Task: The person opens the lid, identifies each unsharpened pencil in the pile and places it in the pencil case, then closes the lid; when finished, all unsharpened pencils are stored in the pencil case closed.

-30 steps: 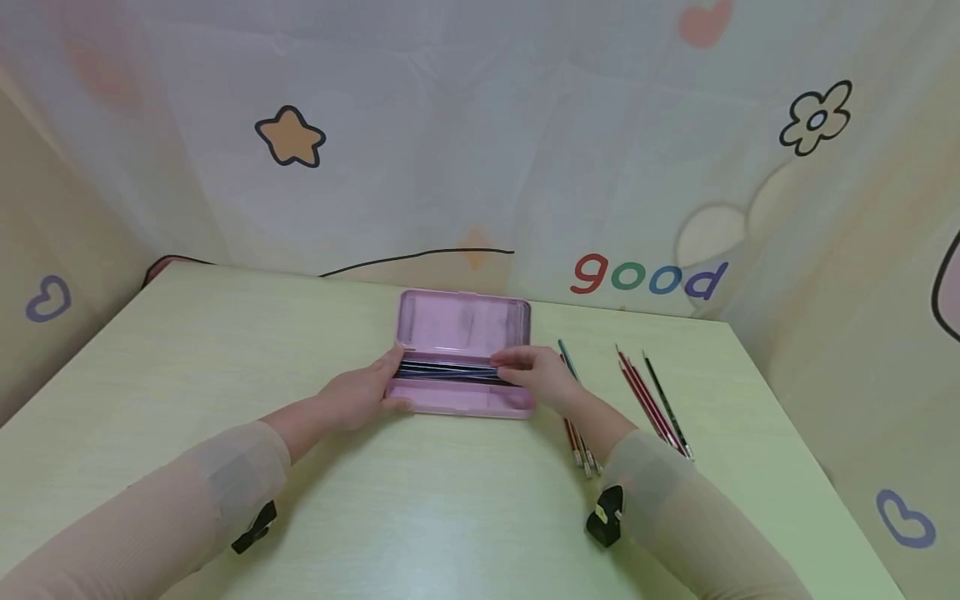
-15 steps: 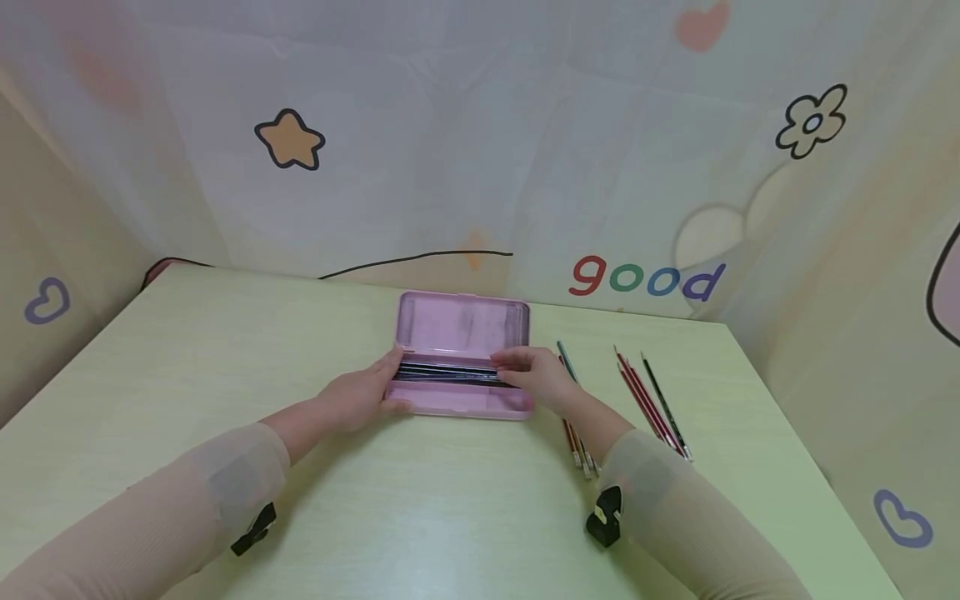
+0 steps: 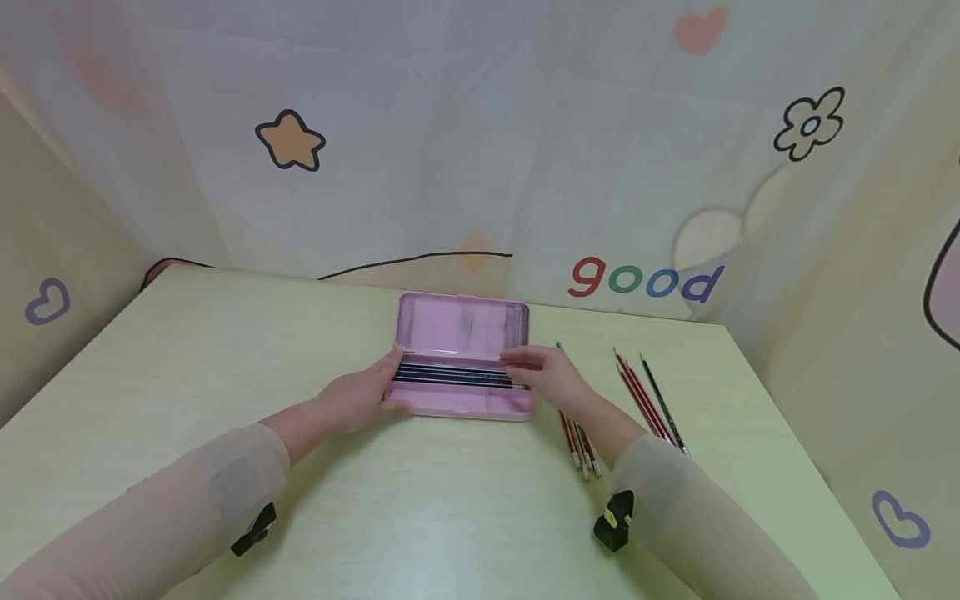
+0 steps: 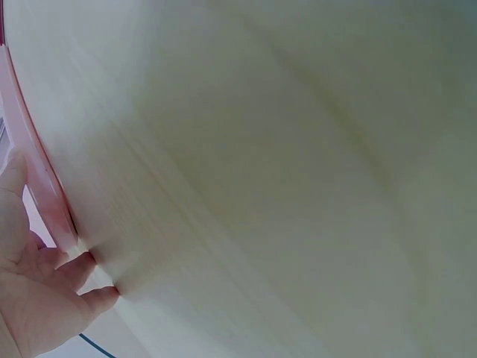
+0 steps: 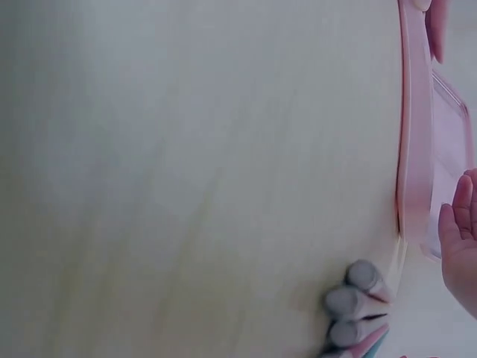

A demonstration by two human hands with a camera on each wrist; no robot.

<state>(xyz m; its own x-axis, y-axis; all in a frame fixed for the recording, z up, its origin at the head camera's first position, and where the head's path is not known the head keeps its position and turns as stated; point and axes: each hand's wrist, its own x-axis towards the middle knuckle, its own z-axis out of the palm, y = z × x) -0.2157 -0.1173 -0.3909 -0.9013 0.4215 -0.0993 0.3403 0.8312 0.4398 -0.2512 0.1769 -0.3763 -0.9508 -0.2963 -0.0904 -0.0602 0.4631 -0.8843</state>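
Here we are at the middle of the frame, where a pink pencil case [image 3: 450,402] lies open on the pale surface [image 3: 390,508], its lid [image 3: 465,325] leaning back toward the upper edge. Inside, dark pencils [image 3: 450,375] run side by side across the base, left to right. And look at the left hand [image 3: 356,396]: it's clamped on the case's left end, fingers at the far side, thumb at the near corner. Over at the right end comes the right hand [image 3: 551,379], thumb and fingers apart and lightly bent above the pencil ends; whether the fingertips touch them, I can't tell.

Right of centre, partly under the right forearm, there's a loose bundle of pencils [image 3: 580,446], pale ends toward the bottom of the frame. Farther right, red pencils [image 3: 642,397] lie bunched at a slant, with one dark green pencil [image 3: 663,402] just beside them. Both sleeves are light, and a black device [image 3: 615,521] sits by the right cuff, another by the left. Behind it all hangs a pale printed backdrop [image 3: 420,183], an orange star [image 3: 290,140] at upper left.
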